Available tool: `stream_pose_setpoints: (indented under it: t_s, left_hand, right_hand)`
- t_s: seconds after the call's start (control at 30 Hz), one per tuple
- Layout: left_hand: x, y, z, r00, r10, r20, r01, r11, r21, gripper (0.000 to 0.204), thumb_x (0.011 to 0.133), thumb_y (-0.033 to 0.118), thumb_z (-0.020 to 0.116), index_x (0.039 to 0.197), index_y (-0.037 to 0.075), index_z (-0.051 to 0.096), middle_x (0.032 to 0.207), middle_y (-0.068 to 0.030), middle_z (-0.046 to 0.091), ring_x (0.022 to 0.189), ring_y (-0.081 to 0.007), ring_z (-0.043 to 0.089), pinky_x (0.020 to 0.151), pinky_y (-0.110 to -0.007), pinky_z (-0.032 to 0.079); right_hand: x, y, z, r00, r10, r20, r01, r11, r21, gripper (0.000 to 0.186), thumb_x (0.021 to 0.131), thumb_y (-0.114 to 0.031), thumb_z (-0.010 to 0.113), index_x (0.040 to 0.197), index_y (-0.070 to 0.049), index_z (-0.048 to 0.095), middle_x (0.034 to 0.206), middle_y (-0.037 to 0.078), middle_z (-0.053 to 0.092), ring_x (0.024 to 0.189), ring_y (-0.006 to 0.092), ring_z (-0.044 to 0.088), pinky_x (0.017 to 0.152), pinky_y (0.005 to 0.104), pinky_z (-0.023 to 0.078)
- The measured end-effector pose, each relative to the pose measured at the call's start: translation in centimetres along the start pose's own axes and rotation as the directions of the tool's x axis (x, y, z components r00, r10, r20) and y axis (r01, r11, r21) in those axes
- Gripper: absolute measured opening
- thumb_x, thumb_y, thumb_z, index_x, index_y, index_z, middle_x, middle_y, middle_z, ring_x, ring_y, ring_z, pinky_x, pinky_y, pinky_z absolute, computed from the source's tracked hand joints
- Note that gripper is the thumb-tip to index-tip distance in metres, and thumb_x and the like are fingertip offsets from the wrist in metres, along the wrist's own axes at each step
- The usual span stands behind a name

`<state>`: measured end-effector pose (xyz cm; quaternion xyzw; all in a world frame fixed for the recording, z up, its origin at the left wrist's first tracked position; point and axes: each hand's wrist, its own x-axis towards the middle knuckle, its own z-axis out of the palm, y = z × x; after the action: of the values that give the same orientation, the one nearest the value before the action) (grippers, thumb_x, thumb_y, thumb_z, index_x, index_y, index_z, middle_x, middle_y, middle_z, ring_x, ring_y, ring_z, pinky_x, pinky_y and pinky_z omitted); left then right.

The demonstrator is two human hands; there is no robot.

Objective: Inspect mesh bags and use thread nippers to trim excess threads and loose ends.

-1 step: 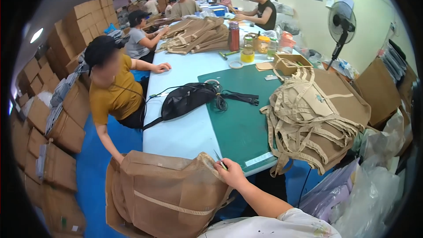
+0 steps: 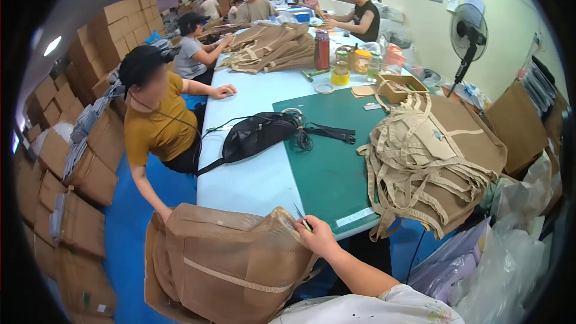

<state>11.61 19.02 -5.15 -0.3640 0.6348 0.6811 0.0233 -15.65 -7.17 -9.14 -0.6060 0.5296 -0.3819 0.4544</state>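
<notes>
My right hand [image 2: 315, 234] is closed around small thread snips [image 2: 303, 218], their pointed blades sticking up past the fingers. The same hand touches the top edge of a large brown mesh bag [image 2: 234, 258] with a pale tape strip, spread in front of me at the table's near end. My left hand does not show. A co-worker in a mustard shirt [image 2: 159, 120] reaches one hand behind the bag's left side, where the fingers are hidden. The bag lies against an open cardboard box [image 2: 153, 291].
A green cutting mat [image 2: 327, 168] covers part of the pale blue table [image 2: 246, 186]. On its right lie heaped tan straps and brown bags [image 2: 420, 162]. A black waist bag [image 2: 255, 138] lies mid-table. Jars, a red flask [image 2: 322, 51] and more brown bags stand farther off; a fan [image 2: 468, 36] is right.
</notes>
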Motion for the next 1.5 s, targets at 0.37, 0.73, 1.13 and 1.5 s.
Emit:
stream_pose_setpoints:
  t_s: [0.37,0.73,1.13,1.5]
  left_hand:
    - [1.4,-0.7,1.7,0.88,0.217,-0.423,-0.268,0.961,-0.064,0.043,0.084,0.022,0.064,0.121,0.001,0.056,0.118,-0.0174,0.059,0.11,-0.0272,0.055,0.092,-0.039,0.045]
    - [2.8,-2.3,2.9,0.873,0.087,-0.48,-0.18,0.972,-0.152,0.045,0.084,0.022,0.064,0.122,0.001,0.054,0.117,-0.0175,0.059,0.109,-0.0274,0.055,0.092,-0.039,0.045]
    - [2.9,-5.2,5.2,0.854,-0.088,-0.513,-0.067,0.959,-0.276,0.046,0.083,0.021,0.065,0.123,0.0,0.053,0.116,-0.0176,0.059,0.108,-0.0276,0.055,0.091,-0.039,0.046]
    - [4.7,-6.7,2.2,0.866,-0.157,-0.474,0.03,0.964,-0.265,0.048,0.083,0.021,0.065,0.124,0.0,0.052,0.116,-0.0177,0.059,0.107,-0.0278,0.056,0.09,-0.04,0.046]
  right_hand:
    - [-0.1,0.3,-0.1,1.0,0.004,0.008,-0.004,0.999,0.04,0.025,0.087,-0.028,0.063,0.092,-0.004,0.064,0.075,0.011,0.064,0.068,0.0181,0.059,0.064,0.0307,0.046]
    - [-0.4,-0.2,-0.4,1.0,-0.018,0.015,0.017,0.997,0.073,0.021,0.087,-0.023,0.064,0.091,-0.002,0.063,0.078,0.01,0.066,0.07,0.0152,0.06,0.066,0.0301,0.047]
    - [-0.6,-0.3,-0.5,1.0,-0.008,0.024,0.005,0.995,0.097,0.021,0.087,-0.021,0.064,0.092,-0.001,0.062,0.078,0.008,0.066,0.07,0.0124,0.057,0.066,0.0283,0.046]
    - [-0.4,0.7,-1.0,0.999,-0.031,0.011,0.03,0.995,0.097,0.021,0.087,-0.023,0.064,0.092,-0.002,0.063,0.079,0.011,0.065,0.072,0.0159,0.06,0.067,0.0299,0.047]
